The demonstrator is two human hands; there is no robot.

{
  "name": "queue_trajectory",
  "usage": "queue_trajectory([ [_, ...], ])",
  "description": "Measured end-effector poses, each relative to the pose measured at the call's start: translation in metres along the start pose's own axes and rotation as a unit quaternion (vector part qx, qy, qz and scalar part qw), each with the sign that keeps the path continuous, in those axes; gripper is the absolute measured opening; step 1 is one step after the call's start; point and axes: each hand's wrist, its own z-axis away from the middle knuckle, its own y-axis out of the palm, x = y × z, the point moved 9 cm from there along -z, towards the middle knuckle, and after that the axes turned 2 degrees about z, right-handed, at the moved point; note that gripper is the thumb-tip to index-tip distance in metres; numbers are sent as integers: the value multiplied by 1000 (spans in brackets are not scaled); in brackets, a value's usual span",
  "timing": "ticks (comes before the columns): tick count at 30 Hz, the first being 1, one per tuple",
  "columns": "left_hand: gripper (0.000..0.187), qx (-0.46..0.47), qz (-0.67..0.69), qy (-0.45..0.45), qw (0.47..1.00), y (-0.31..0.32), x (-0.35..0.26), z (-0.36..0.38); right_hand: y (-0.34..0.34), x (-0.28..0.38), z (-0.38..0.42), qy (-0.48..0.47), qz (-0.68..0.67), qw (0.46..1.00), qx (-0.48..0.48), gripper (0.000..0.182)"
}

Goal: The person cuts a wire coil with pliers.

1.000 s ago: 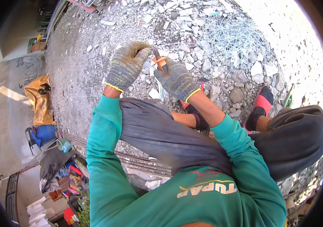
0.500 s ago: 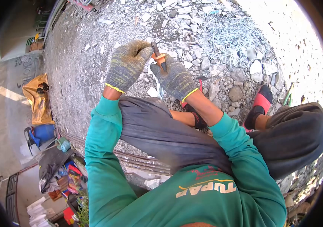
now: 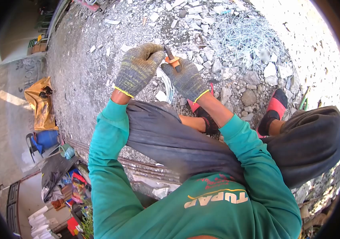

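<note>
My right hand (image 3: 186,81), in a grey-yellow knit glove, is closed around pliers (image 3: 172,60) with orange-and-black grips and dark jaws. The jaws point up and left, close to the fingertips of my left hand (image 3: 139,67). That hand wears a matching glove, and its fingers curl into a pinch against the thumb; what lies inside the pinch is hidden. A bundle of thin pale wires (image 3: 167,85) shows between and below the two gloves. Beyond my right hand, a tangled heap of cut thin wire (image 3: 245,44) lies on the rubble.
Broken stone and gravel (image 3: 86,79) cover the ground. My dark-trousered leg (image 3: 170,131) crosses under my forearms, and a red-and-black shoe (image 3: 275,107) rests at right. Rusty bars (image 3: 146,169) lie below the knee. At left are a brown sack (image 3: 42,107) and a blue container (image 3: 46,140).
The pliers and my right hand have shifted slightly right and down, with the jaws tilted a little more. My left hand has moved slightly right. The pale wire bundle shows more.
</note>
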Motion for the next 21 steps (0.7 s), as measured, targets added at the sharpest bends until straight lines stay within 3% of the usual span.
queue_trajectory([
  [4,25,-43,35,-6,998,-11,9,1,2,4,-3,-16,37,999,34,38],
  [6,25,-67,19,-4,998,-17,12,-1,-5,18,0,-88,36,995,7,39],
  [9,25,-59,59,2,996,-17,8,3,-5,16,0,-41,91,994,35,37],
  [16,24,-43,48,-7,998,-16,6,4,0,13,-1,-45,55,996,45,36],
  [19,24,-38,99,-16,994,-21,12,5,6,11,3,-30,-51,993,98,33],
  [20,24,-46,132,8,990,-27,15,6,13,9,10,18,-260,953,156,31],
  [21,23,-52,165,32,984,-34,16,6,18,14,17,64,-456,863,206,30],
])
